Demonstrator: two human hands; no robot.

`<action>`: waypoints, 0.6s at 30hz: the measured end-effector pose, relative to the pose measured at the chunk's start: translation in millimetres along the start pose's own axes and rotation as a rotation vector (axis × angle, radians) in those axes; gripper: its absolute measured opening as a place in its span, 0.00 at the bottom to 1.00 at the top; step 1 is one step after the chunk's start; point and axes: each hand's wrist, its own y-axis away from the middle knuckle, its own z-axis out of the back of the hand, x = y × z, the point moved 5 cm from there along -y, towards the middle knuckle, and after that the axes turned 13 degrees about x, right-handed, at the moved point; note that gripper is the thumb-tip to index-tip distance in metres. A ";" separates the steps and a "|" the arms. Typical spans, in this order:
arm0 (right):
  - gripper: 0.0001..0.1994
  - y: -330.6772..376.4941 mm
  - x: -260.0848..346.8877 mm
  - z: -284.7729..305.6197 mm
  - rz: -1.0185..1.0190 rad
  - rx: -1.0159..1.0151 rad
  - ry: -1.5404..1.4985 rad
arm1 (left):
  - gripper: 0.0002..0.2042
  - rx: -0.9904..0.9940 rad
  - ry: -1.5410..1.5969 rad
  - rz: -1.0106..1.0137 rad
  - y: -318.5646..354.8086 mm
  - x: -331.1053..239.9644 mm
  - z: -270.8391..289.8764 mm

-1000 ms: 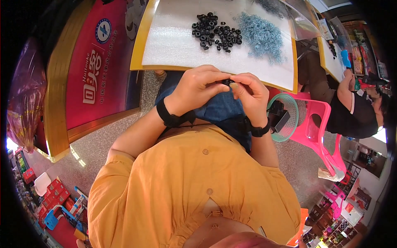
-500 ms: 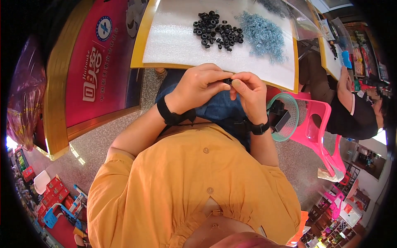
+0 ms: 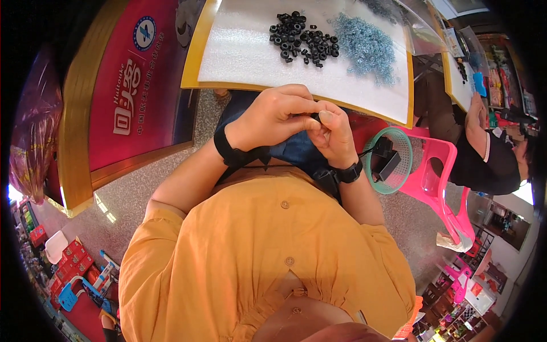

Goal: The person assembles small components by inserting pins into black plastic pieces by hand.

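Left hand (image 3: 278, 112): reaching in front of the yellow-shirted body, thumb and forefinger pinched narrow around a small black bead-like piece.
Black piece (image 3: 315, 117): up at the fingertips where the two hands meet, just off the near edge of the tray; fingers cover most of it, so I can't tell its full shape.
Right hand (image 3: 335, 134): fingers curled in, thumb right beside the black piece and fingertips against the left hand's; from here I can't tell whether it pinches the piece too or something finer.
Wrists: a black band (image 3: 228, 149) on the left, another dark band (image 3: 349, 172) on the right.
Tray (image 3: 239, 54): white foamy lining inside a yellow border, just beyond the hands.
Black beads (image 3: 302, 40): chunky, loosely heaped toward the tray's middle.
Pale blue beads (image 3: 367, 48): far tinier, spread in a heap just right of the black ones.
Plastic sheet (image 3: 421, 28): clear, over the tray's far right corner.
Basket (image 3: 408, 165): mint-green mesh, near the right wrist, with dark boxy things inside.
Chair (image 3: 447, 171): pink plastic, beside the basket.
Neighbour: a person in black (image 3: 484, 162) at the right, by a second yellow-edged tray (image 3: 456, 85).
Left side: a red panel (image 3: 108, 62) framed in wood, and a purple plastic bag (image 3: 37, 125).
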 end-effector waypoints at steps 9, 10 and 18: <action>0.12 4.6 0.8 -9.4 0.135 0.013 0.010 | 0.13 0.004 0.209 -0.022 -1.6 -5.1 -4.8; 0.13 4.4 2.1 -11.5 0.148 0.044 -0.027 | 0.14 -0.013 0.229 -0.013 -1.6 -6.3 -5.1; 0.19 6.7 13.2 -11.4 0.010 0.126 0.007 | 0.14 -0.008 0.009 -0.039 -1.9 -14.7 10.0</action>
